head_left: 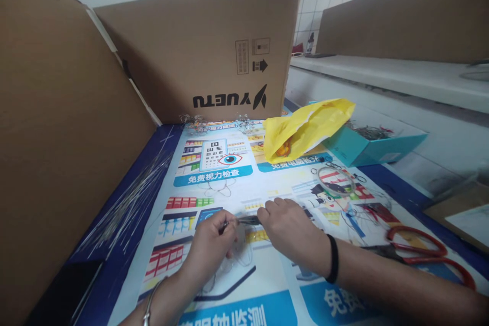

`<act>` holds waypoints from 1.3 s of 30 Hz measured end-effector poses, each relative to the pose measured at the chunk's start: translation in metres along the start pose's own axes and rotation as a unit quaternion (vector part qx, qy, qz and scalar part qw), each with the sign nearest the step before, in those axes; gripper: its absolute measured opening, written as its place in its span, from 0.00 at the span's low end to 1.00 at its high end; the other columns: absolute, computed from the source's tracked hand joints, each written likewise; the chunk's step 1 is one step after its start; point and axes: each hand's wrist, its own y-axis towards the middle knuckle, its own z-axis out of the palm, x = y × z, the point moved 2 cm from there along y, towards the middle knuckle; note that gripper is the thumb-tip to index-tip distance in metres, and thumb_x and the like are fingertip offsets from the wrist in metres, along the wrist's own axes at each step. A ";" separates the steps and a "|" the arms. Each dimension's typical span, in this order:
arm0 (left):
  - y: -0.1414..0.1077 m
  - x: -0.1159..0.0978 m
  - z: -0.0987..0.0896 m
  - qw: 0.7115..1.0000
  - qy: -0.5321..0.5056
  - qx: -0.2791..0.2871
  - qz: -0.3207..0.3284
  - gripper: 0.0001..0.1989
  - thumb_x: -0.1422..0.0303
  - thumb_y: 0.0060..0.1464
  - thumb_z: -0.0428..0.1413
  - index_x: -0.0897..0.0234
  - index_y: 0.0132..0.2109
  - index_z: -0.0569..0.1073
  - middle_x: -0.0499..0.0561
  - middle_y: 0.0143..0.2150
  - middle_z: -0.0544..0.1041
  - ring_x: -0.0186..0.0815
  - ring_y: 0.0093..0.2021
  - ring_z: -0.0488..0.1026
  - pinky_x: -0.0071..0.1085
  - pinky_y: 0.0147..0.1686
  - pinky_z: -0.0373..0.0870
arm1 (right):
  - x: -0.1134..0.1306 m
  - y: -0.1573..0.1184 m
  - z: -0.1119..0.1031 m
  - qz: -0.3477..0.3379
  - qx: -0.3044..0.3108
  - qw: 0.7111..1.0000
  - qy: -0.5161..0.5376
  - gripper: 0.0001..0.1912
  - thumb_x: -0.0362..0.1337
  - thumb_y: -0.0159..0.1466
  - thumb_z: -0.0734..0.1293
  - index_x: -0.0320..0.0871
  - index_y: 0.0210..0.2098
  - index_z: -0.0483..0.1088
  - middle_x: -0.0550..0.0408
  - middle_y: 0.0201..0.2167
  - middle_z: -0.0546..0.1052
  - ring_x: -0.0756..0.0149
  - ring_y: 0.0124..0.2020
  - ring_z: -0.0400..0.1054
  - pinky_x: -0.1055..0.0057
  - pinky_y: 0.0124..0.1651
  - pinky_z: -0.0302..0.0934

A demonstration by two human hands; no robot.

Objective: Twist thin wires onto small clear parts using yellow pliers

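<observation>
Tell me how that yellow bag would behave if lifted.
The yellow bag would probably flop, since its sides are creased and unevenly folded. It looks thin-walled, so the bag itself is likely light, though what it holds is unclear.

Gap between left hand and right hand bridged by slim metal tool. Open lane straight ahead of hands over printed sheet, just thin wire loops lying there. Farther ahead, cardboard panel walls off. Ahead-right of right hand: yellow bag, teal box block. Left of left hand: wire bundle, then side panel. Red-handled scissors crowd right forearm.
</observation>
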 end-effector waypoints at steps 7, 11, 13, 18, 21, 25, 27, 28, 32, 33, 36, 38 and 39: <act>-0.001 -0.002 0.002 0.999 0.037 -0.036 0.007 0.07 0.68 0.49 0.49 0.63 0.25 0.65 0.41 0.15 0.64 0.26 0.13 0.61 0.21 0.16 0.57 | 0.009 -0.001 -0.004 0.011 0.031 0.998 -0.048 0.06 0.24 0.56 0.58 0.41 0.30 0.60 0.49 0.25 0.68 0.61 0.26 0.62 0.69 0.27 0.44; 0.000 -0.001 0.003 0.998 0.037 -0.042 -0.002 0.07 0.67 0.49 0.49 0.63 0.25 0.66 0.41 0.14 0.65 0.27 0.13 0.61 0.21 0.16 0.57 | 0.009 0.001 -0.006 0.012 0.039 0.998 -0.054 0.06 0.24 0.57 0.58 0.41 0.30 0.60 0.49 0.25 0.69 0.60 0.25 0.62 0.69 0.26 0.45; 0.001 -0.001 0.003 0.999 0.022 -0.041 -0.008 0.07 0.67 0.49 0.49 0.63 0.26 0.66 0.41 0.14 0.65 0.27 0.13 0.61 0.21 0.16 0.57 | 0.008 0.002 -0.005 0.013 0.044 0.998 -0.039 0.07 0.24 0.56 0.58 0.41 0.30 0.60 0.49 0.25 0.69 0.60 0.25 0.63 0.69 0.25 0.45; 0.000 -0.001 0.005 0.999 -0.014 -0.042 -0.007 0.05 0.69 0.48 0.49 0.63 0.27 0.66 0.41 0.14 0.65 0.26 0.13 0.61 0.21 0.16 0.57 | 0.007 0.004 -0.001 0.023 0.029 0.999 0.012 0.07 0.25 0.55 0.59 0.42 0.30 0.60 0.51 0.26 0.69 0.60 0.28 0.63 0.69 0.27 0.45; 0.000 0.000 0.007 0.998 -0.017 -0.053 -0.004 0.05 0.69 0.48 0.49 0.63 0.27 0.65 0.40 0.14 0.64 0.26 0.13 0.61 0.21 0.16 0.56 | 0.009 0.004 -0.003 0.030 0.011 0.999 0.004 0.06 0.25 0.54 0.59 0.42 0.30 0.60 0.51 0.27 0.69 0.60 0.28 0.62 0.68 0.28 0.45; 0.001 0.000 0.008 0.997 -0.003 -0.076 0.005 0.05 0.69 0.49 0.48 0.63 0.27 0.66 0.41 0.13 0.65 0.27 0.14 0.61 0.22 0.17 0.57 | 0.013 0.005 -0.008 0.037 -0.005 0.999 -0.036 0.06 0.25 0.55 0.59 0.41 0.30 0.60 0.50 0.26 0.68 0.60 0.28 0.61 0.67 0.29 0.46; 0.001 -0.002 0.008 0.996 -0.002 -0.086 0.010 0.06 0.68 0.49 0.49 0.63 0.27 0.66 0.41 0.14 0.66 0.28 0.15 0.62 0.22 0.18 0.57 | 0.015 0.005 -0.010 0.043 -0.014 0.998 -0.053 0.05 0.25 0.56 0.58 0.41 0.30 0.60 0.49 0.26 0.68 0.60 0.28 0.61 0.67 0.29 0.47; 0.000 -0.003 0.007 0.996 -0.004 -0.090 0.009 0.06 0.67 0.50 0.49 0.63 0.27 0.66 0.42 0.14 0.66 0.28 0.15 0.62 0.22 0.18 0.57 | 0.016 0.005 -0.011 0.046 -0.017 0.997 -0.058 0.05 0.25 0.57 0.58 0.41 0.30 0.60 0.49 0.26 0.68 0.60 0.28 0.61 0.67 0.29 0.48; -0.002 -0.006 0.006 0.995 -0.017 -0.099 0.008 0.07 0.67 0.49 0.50 0.64 0.27 0.66 0.42 0.15 0.67 0.28 0.15 0.63 0.23 0.18 0.58 | 0.016 0.005 -0.011 0.049 -0.007 0.997 -0.053 0.06 0.25 0.57 0.58 0.40 0.31 0.60 0.49 0.26 0.69 0.60 0.27 0.62 0.68 0.28 0.49; -0.002 -0.007 0.005 0.995 -0.019 -0.097 0.007 0.07 0.66 0.50 0.51 0.64 0.27 0.67 0.42 0.14 0.67 0.28 0.15 0.62 0.23 0.19 0.58 | 0.015 0.006 -0.011 0.047 0.006 0.998 -0.038 0.06 0.25 0.57 0.58 0.40 0.31 0.61 0.49 0.26 0.70 0.61 0.28 0.63 0.68 0.28 0.49; -0.002 -0.007 0.005 0.996 -0.056 -0.066 0.008 0.09 0.66 0.51 0.51 0.64 0.27 0.66 0.42 0.15 0.67 0.27 0.16 0.62 0.22 0.20 0.59 | 0.010 0.007 -0.009 0.052 0.056 0.996 0.036 0.06 0.25 0.58 0.58 0.40 0.32 0.63 0.50 0.27 0.72 0.62 0.28 0.66 0.70 0.27 0.49; -0.001 -0.005 0.005 0.993 -0.111 -0.027 0.006 0.09 0.65 0.53 0.51 0.65 0.28 0.67 0.43 0.19 0.70 0.26 0.16 0.64 0.22 0.21 0.59 | 0.006 0.008 -0.007 0.063 0.082 0.991 0.087 0.06 0.28 0.60 0.57 0.40 0.32 0.64 0.51 0.28 0.74 0.64 0.28 0.67 0.71 0.27 0.49; 0.000 -0.004 0.005 0.990 -0.141 -0.008 0.000 0.08 0.65 0.53 0.51 0.65 0.29 0.67 0.44 0.21 0.71 0.25 0.17 0.64 0.22 0.21 0.60 | 0.004 0.008 -0.006 0.067 0.092 0.988 0.107 0.07 0.30 0.61 0.56 0.40 0.33 0.65 0.51 0.28 0.74 0.64 0.28 0.68 0.71 0.27 0.49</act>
